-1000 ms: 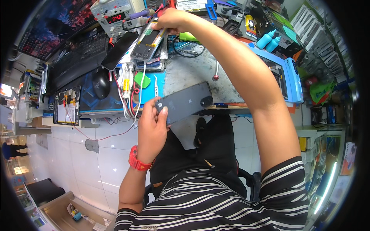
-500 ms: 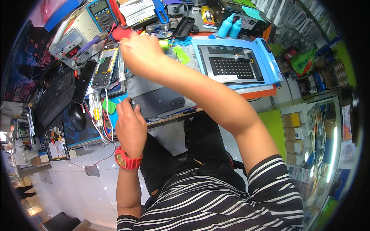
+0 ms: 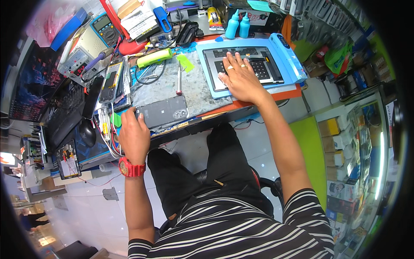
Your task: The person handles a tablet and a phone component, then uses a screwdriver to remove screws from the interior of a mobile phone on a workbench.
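Observation:
My left hand (image 3: 134,136), with a red watch on its wrist, is at the left end of a dark smartphone (image 3: 157,113) lying near the bench's front edge. The fingers bend beside that end and the thumb rests at its edge; their undersides are hidden. My right hand (image 3: 242,80) lies flat with fingers spread on a dark plate with rows of holes (image 3: 269,77), inside a light blue flat device (image 3: 293,64). Left of that device, a slim screwdriver (image 3: 179,82) stands out on the grey work mat (image 3: 198,84).
An opened phone (image 3: 112,82) lies left of the mat, beside a power supply (image 3: 77,62) and a multimeter (image 3: 105,28). Behind are a lime-green tube (image 3: 154,57), two blue bottles (image 3: 232,26) and a yellow tube (image 3: 214,19). Cables (image 3: 105,127) hang off the front edge.
My right hand has come from the opened phone at the back left to the perforated plate on the right, uncovering the screwdriver and green tube. My left hand stays by the smartphone.

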Available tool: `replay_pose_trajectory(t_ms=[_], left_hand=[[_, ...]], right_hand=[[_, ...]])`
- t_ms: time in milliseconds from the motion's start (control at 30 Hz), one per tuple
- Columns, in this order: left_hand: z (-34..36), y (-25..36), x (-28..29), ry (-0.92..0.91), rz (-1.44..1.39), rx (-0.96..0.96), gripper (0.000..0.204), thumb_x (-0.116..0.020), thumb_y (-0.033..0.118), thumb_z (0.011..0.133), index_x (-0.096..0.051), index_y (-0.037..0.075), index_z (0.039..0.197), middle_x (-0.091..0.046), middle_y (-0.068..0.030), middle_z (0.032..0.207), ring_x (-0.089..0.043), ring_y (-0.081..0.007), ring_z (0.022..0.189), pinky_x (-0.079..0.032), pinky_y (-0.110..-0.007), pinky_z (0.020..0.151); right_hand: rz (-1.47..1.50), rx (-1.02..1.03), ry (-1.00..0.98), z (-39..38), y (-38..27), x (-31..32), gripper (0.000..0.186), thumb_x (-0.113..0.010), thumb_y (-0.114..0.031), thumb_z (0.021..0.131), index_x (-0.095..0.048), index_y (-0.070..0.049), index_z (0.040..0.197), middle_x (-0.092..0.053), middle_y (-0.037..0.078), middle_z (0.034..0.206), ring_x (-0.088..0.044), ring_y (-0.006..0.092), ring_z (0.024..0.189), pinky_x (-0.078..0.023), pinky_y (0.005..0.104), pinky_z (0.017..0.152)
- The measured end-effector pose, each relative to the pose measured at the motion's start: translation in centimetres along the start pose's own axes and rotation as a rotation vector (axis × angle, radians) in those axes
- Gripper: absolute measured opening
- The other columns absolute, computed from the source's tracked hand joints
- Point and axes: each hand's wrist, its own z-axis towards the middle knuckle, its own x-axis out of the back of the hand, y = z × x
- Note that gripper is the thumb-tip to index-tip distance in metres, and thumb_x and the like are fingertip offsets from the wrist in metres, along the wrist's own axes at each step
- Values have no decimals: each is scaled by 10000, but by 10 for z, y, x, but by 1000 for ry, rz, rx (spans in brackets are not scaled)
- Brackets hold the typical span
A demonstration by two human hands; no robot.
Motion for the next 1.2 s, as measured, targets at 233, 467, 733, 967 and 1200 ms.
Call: replay_pose_trajectory(t_ms=[233,467,733,967,1200], left_hand=[[1,2,0,-4,-36,22,300,-635,155,1035,-615,-5,1288,-644,-222,1232,-696,-451,993,-567,-524,806],[1,8,1,-25,-58,95,283,-618,166,1049,-623,-10,1271,-649,-216,1219,-671,-447,1047,-538,-515,843],[-14,17,1,156,69,-107,349,-678,177,1028,-635,-34,1303,-603,-240,1352,-576,-438,1252,-476,-519,1018],[-38,53,3,127,-410,-261,336,-651,101,1037,-616,-47,1336,-612,-237,1366,-576,-407,1300,-444,-470,1103],[7,156,-14,-443,-1197,-78,489,-612,265,1085,-544,-104,1397,-647,-296,1330,-636,-410,1266,-471,-456,1107]], right_hand=[[-20,2,-43,-8,8,8,690,-370,-455,1134,-365,42,1612,-286,250,1719,-226,436,1607,-152,533,1315],[5,-2,-132,-14,10,22,703,-376,-459,1131,-350,35,1630,-258,224,1737,-174,381,1632,-114,503,1329],[-44,105,-76,17,15,9,758,-371,-521,1121,-346,43,1627,-278,239,1726,-199,389,1624,-138,485,1329],[-3,91,-113,19,18,8,786,-346,-548,1117,-311,35,1643,-230,233,1744,-144,384,1638,-110,474,1336],[149,-239,449,-22,44,40,454,-636,-361,1039,-704,30,1258,-695,220,1237,-652,414,1164,-500,530,1034]])
